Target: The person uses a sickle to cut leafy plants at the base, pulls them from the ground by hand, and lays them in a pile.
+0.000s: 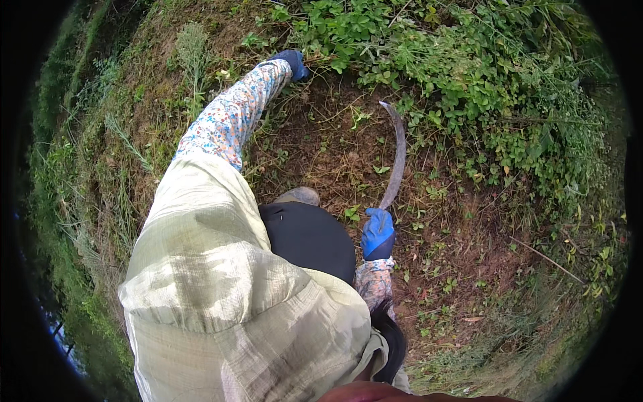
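Observation:
My right hand, in a blue work glove, is closed around the handle end of a sickle; the fingers hide the handle. The long curved metal blade points away from me above the soil, its tip close to low green leafy plants. My left hand, also in a blue glove, reaches far forward to the near edge of these plants. Its fingers are mostly turned from view, and whether they hold stems cannot be made out. Floral sleeves cover my forearms.
Between my hands lies brown soil with cut stems and small sprouts. A boot toe shows beyond my dark-clad knee. A feathery weed stands left of my left arm. A dry stick lies at the right.

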Demonstrator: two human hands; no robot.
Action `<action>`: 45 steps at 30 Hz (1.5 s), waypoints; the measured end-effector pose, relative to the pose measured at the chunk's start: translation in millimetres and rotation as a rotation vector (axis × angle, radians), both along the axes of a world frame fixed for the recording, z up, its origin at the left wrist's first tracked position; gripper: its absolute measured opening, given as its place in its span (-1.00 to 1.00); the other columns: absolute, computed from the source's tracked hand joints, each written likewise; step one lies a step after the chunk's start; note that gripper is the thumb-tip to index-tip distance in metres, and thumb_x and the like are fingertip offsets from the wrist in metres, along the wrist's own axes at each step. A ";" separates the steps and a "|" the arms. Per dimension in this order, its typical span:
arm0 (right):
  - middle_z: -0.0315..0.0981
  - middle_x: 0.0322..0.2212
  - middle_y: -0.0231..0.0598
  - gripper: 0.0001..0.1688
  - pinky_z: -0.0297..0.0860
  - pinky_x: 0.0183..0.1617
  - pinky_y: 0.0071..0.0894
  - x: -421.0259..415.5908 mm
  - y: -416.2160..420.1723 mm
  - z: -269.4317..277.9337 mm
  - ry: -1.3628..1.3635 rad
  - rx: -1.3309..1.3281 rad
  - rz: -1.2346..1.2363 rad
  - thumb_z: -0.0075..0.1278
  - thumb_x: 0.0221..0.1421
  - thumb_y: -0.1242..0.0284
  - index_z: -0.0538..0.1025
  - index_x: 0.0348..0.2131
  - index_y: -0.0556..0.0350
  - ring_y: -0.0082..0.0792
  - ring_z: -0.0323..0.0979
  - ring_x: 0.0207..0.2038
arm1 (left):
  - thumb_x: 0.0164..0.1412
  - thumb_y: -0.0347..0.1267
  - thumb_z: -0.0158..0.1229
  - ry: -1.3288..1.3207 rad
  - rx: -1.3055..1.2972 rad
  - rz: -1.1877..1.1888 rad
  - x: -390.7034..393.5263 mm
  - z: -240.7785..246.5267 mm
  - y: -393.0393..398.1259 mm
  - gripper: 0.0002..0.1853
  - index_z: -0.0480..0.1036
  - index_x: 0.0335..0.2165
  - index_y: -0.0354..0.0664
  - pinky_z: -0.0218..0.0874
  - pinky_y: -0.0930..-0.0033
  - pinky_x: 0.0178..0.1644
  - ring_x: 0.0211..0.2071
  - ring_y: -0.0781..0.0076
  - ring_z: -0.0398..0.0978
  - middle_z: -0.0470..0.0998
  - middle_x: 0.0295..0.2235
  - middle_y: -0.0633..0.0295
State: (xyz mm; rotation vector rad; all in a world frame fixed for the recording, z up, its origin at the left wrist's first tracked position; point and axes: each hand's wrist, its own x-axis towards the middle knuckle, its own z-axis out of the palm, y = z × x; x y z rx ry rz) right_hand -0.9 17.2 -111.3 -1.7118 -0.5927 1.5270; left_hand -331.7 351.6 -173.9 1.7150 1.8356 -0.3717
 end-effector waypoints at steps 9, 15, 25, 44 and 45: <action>0.16 -0.73 -0.52 -0.73 0.07 -0.63 -0.63 -6.3 15.2 -3.5 -0.153 -0.004 0.137 -0.20 0.26 0.35 0.44 -0.31 0.18 -0.68 0.10 -0.70 | 0.02 -0.14 0.15 -0.295 -0.274 -0.287 48.2 34.9 -93.3 -0.41 0.34 0.01 -0.18 0.29 0.13 -0.06 -0.18 0.07 0.49 0.52 -0.18 0.01; 0.16 -0.69 -0.51 -0.78 0.05 -0.62 -0.65 -2.6 33.9 2.2 -0.118 0.052 0.183 -0.16 0.21 0.43 0.39 -0.21 0.22 -0.67 0.11 -0.68 | -0.04 -0.08 0.22 -0.487 -0.583 -0.287 108.6 -46.1 -259.8 -0.25 0.23 0.12 -0.08 0.15 0.07 0.14 0.05 0.06 0.33 0.36 0.04 0.03; 0.18 -0.66 -0.52 -0.82 0.00 -0.66 -0.67 0.7 16.5 8.7 0.088 -0.060 0.081 -0.17 0.21 0.45 0.39 -0.24 0.18 -0.71 0.08 -0.68 | -0.32 -0.28 0.37 0.258 0.392 0.158 -8.3 14.3 -75.2 -0.06 0.18 0.13 0.03 0.14 0.19 0.18 0.22 0.00 0.02 0.04 0.22 0.11; 0.44 -0.56 -0.05 -0.71 0.28 -0.49 -0.28 -28.7 75.6 7.4 -0.515 0.106 0.534 -0.14 0.21 0.34 0.47 -0.26 0.22 -0.28 0.38 -0.58 | -0.01 -0.06 0.17 -0.230 -0.191 -0.145 25.9 -1.9 -263.2 -0.56 0.49 -0.21 -0.09 0.34 0.10 -0.24 -0.27 0.04 0.48 0.51 -0.31 0.04; 0.44 -0.57 -0.01 -0.70 0.28 -0.49 -0.25 -32.8 86.5 7.6 -0.528 0.093 0.572 -0.14 0.21 0.32 0.47 -0.26 0.22 -0.25 0.38 -0.59 | -0.05 -0.11 0.20 -0.210 0.014 -0.245 18.5 -13.9 -264.1 -0.59 0.49 -0.23 -0.08 0.35 0.11 -0.25 -0.26 0.05 0.48 0.50 -0.29 0.05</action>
